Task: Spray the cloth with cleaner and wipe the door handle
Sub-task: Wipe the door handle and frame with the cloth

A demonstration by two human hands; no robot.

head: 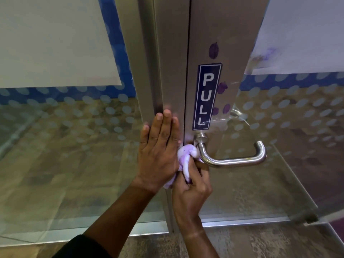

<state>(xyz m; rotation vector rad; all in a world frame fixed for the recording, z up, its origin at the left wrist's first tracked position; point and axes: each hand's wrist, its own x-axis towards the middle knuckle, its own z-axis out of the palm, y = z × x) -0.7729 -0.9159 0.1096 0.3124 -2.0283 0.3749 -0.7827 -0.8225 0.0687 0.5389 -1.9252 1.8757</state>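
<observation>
At the edge of a metal-framed glass door (219,34), head view looking down along both forearms. Left hand (160,146) lies flat against the metal frame post (163,71) just left of the door seam, fingers straight and together, grip released, holding nothing. Right hand (193,185) sits below it, fingers curled, grip clenched around a bunched purple-and-white cloth (184,157). Top of the cloth is pressed against the inner bend of the stainless lever door handle (232,157), close beside its round base; a fold of cloth trails down behind the left wrist. Handle bar runs right from the base and hooks back toward the door at its far end.

Blue PULL sign (207,95) stands vertically on the door stile, directly above the handle base. Purple smudges (213,50) mark the stile above and right of the sign; fainter purple smears show on the frosted glass panel (297,34) to the right. Dotted film covers the lower glass on both sides. Dark sleeve (81,247) on the left arm at bottom edge.
</observation>
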